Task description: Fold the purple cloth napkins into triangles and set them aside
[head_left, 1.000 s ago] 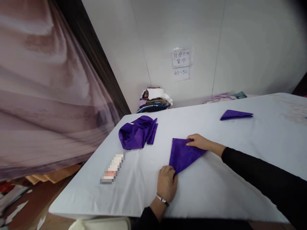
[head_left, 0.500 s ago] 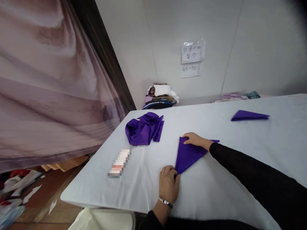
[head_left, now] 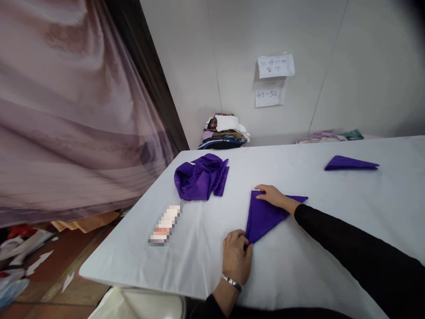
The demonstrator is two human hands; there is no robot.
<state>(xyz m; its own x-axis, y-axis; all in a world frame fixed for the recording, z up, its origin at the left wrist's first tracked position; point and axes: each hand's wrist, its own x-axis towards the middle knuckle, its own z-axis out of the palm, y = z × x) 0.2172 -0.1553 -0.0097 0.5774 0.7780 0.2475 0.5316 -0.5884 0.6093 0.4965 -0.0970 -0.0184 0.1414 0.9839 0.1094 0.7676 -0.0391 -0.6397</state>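
Observation:
A purple cloth napkin [head_left: 265, 219], folded into a triangle, lies flat on the white-covered table [head_left: 199, 248]. My left hand [head_left: 236, 254], with a silver bracelet at its wrist, pinches the napkin's near corner. At the far upper corner, my right hand [head_left: 270, 195] has its thumb and fingers closed on the cloth's edge. One pointed end of the fabric shows beyond my right wrist. Farther right rests another purple napkin [head_left: 351, 163], folded into a narrow wedge. A crumpled heap of purple cloth [head_left: 201, 179] sits to the left of my hands.
A blurred-out oblong item [head_left: 165, 225] lies on the table's left part. Folded clothes [head_left: 226, 132] are stacked behind the far edge, below paper signs [head_left: 270, 94] on the wall. A pinkish curtain [head_left: 73, 110] hangs at left. Papers and cloths litter the floor.
The view has shifted slightly. Both hands keep their hold on the triangular napkin's corners, and its shape looks almost the same.

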